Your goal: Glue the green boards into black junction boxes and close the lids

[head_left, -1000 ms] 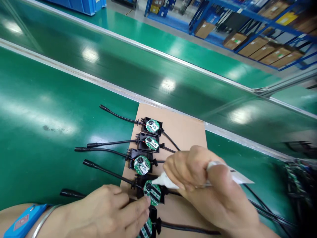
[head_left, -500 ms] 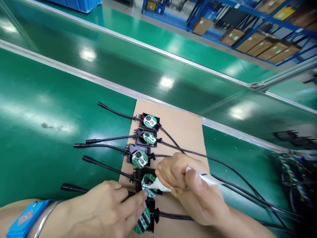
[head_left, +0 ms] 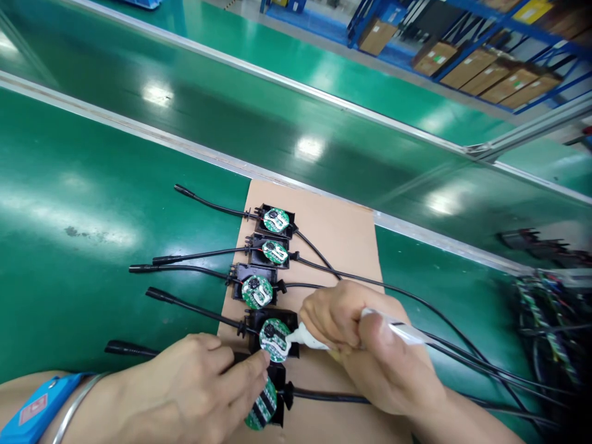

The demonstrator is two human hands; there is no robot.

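Note:
My right hand (head_left: 365, 345) is closed around a white squeeze tube (head_left: 317, 336). The tube's nozzle tip meets the right side of a round green circuit board (head_left: 274, 349), where a curved line of white paste lies. This board sits tilted over a black plastic housing (head_left: 290, 320). My left hand (head_left: 203, 385) has its fingers drawn together, fingertips at the board's lower left edge; its thumb is hidden. Just below, partly covered by that hand, lies another round board (head_left: 263, 407) with black strips and no white paste in sight.
Three more boards with white paste (head_left: 257, 291) rest in housings farther up a cardboard sheet (head_left: 333, 228). Black cables (head_left: 198, 269) run out both sides over the green tabletop (head_left: 83, 185). A cable bundle (head_left: 550, 333) lies at the right. Beyond stand shelves with cartons (head_left: 476, 68).
The nozzle has moved from the board's left part to its right side, leaving a curved white line. My right hand has shifted slightly right; my left hand stays at the board's edge.

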